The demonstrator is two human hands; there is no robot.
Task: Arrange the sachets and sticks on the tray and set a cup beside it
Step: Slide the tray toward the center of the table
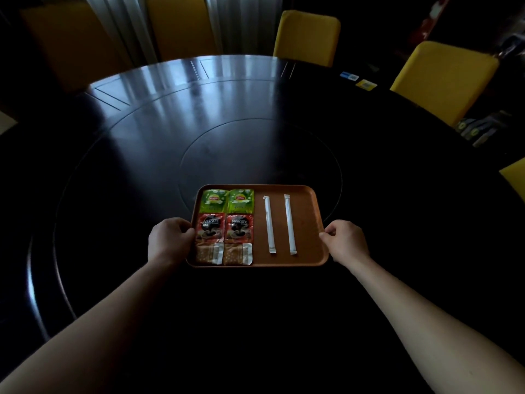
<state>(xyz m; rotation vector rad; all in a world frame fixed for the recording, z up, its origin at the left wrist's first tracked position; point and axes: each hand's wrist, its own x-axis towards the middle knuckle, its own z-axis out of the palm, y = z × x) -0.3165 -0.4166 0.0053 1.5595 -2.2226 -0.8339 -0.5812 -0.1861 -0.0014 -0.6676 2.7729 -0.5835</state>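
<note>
A brown rectangular tray point(308, 223) lies on the dark round table. On its left half sit two green tea sachets point(227, 201), two red coffee sachets point(224, 227) below them, and two tan sachets point(224, 253) nearest me. Two white wrapped sticks point(269, 224) point(290, 224) lie side by side on the right half. My left hand point(170, 240) grips the tray's left rim. My right hand point(345, 240) pinches the right rim. No cup is in view.
The table point(227, 123) is dark and glossy with an inset round turntable point(255, 155). Yellow chairs point(308, 38) point(443, 78) stand around the far and right sides. Small cards point(366, 84) lie near the far right edge.
</note>
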